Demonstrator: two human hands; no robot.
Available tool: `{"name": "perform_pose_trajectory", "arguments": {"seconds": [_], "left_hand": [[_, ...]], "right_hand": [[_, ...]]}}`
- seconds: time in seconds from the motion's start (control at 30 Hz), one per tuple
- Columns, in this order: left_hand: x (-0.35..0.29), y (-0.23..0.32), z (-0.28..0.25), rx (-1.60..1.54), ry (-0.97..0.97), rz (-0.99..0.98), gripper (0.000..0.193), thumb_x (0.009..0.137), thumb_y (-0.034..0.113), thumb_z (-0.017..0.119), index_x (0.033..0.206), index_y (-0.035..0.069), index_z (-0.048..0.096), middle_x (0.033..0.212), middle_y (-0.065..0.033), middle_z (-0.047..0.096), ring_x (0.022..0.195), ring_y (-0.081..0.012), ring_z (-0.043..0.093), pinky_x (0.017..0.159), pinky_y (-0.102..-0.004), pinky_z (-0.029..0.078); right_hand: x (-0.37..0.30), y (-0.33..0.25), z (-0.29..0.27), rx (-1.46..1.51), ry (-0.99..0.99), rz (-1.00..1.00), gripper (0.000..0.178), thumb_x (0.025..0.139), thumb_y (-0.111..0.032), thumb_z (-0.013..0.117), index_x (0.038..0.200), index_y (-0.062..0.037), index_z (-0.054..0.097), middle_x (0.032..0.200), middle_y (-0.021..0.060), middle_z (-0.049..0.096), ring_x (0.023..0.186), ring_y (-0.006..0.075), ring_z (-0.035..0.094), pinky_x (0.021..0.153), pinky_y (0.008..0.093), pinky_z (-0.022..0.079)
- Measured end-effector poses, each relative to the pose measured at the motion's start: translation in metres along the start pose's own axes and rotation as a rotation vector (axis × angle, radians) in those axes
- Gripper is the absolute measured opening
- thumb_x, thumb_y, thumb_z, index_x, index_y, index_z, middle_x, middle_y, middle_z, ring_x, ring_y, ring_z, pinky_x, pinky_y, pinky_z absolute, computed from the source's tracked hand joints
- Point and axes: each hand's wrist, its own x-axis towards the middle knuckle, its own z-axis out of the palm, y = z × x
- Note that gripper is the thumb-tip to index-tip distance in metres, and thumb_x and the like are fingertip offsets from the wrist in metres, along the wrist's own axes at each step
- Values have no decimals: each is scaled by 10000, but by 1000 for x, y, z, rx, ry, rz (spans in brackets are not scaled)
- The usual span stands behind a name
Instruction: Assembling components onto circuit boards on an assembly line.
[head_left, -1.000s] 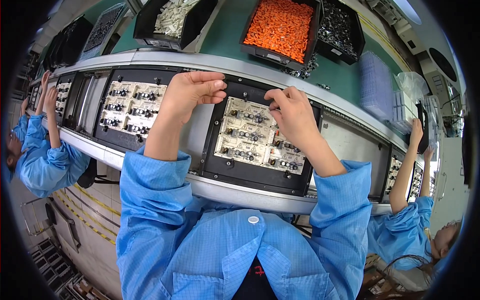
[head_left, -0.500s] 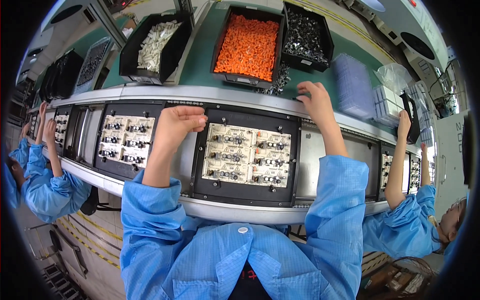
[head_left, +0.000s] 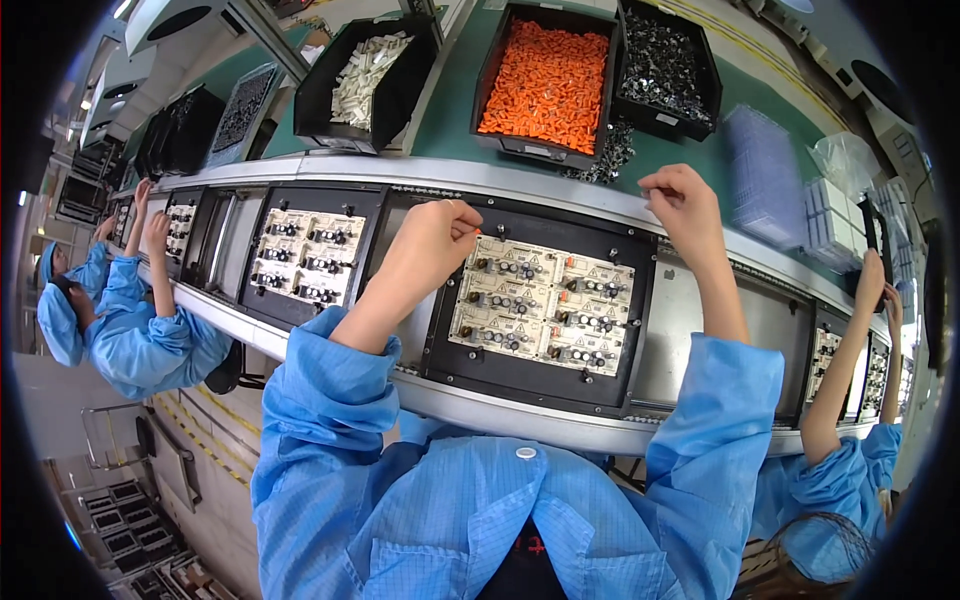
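Note:
My left hand is closed in a pinch above the upper left corner of a circuit board panel, with a small orange part showing at its fingertips. Small capacitors and other components stand in rows on the cream panel, which sits in a black carrier frame. Over the rail beyond the panel's far right corner, my right hand has thumb and fingers pinched together. Whatever lies between them is too small to make out.
Along the green bench stand black bins of white parts, orange parts and dark metallic clips; some clips lie spilled beside them. Clear plastic trays stand right. Another loaded carrier sits left. Co-workers flank me.
The whole view has shifted, so the bench appears farther right. My left hand has moved a little toward the panel and its fingers have curled in. My right hand stays near the rail.

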Motion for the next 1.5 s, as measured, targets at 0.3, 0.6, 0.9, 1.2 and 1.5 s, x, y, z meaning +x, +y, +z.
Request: {"name": "perform_pose_trajectory", "arguments": {"seconds": [0.3,0.6,0.9,1.2,1.5], "left_hand": [[4,-5,8,282,-116,201,129,765,27,668,855,-65,667,778,-174,652,703,-225,655,655,-310,524],[4,-9,13,352,-67,256,105,750,21,663,810,-65,661,756,-180,642,696,-285,644,657,-351,518],[10,1,12,490,-117,250,88,754,30,642,771,-55,654,775,-199,648,755,-362,626,726,-407,506],[21,-5,16,609,-238,289,95,749,44,624,775,-46,636,782,-221,640,816,-382,623,755,-428,497],[63,31,4,480,-56,298,129,823,103,590,834,-24,611,803,-222,638,821,-390,618,745,-444,490]], "right_hand": [[-48,0,-20,492,-16,267,144,865,20,597,986,78,651,1049,60,586,830,114,605,772,231,504],[-57,13,-20,548,7,304,179,888,2,585,1047,64,639,1051,82,613,840,119,608,778,237,509],[-61,1,-10,595,-11,168,157,893,21,575,1024,70,646,1038,90,598,849,130,603,754,245,520],[-72,-32,12,505,-154,84,160,853,78,577,994,58,652,979,91,582,822,142,605,728,238,514],[-78,-83,55,-105,-278,-251,328,766,58,632,1076,-39,589,946,118,620,825,243,602,719,332,485]]}}
